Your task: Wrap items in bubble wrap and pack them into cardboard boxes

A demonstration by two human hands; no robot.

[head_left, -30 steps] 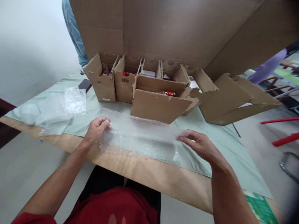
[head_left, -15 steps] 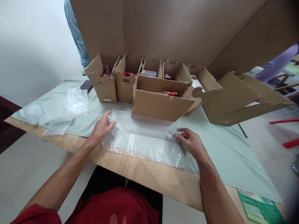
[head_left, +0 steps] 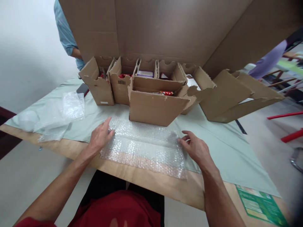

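Note:
A clear sheet of bubble wrap [head_left: 142,150] lies spread on the table in front of me, its near edge reaching over the bare brown strip. At its upper left corner is my left hand [head_left: 100,135], thumb and fingers apart, touching the edge. My right hand [head_left: 195,147] rests by the right edge, fingers loosely curved and spread from the thumb. Just beyond the wrap stands a cardboard bin [head_left: 153,107] with a red packet [head_left: 167,93] inside.
Behind it is a row of cardboard bins [head_left: 121,90] holding packaged items, backed by a tall cardboard panel [head_left: 161,28]. More bubble wrap [head_left: 73,105] and a dark phone-like object [head_left: 82,89] lie left. A green printed sheet [head_left: 261,205] lies right. A person's blue sleeve [head_left: 65,30] shows behind the panel.
The bubble wrap's far edge has come down, so the sheet lies flatter. Both hands have loosened from their pinch on it. The view has shifted slightly, and more of the other person's arm shows.

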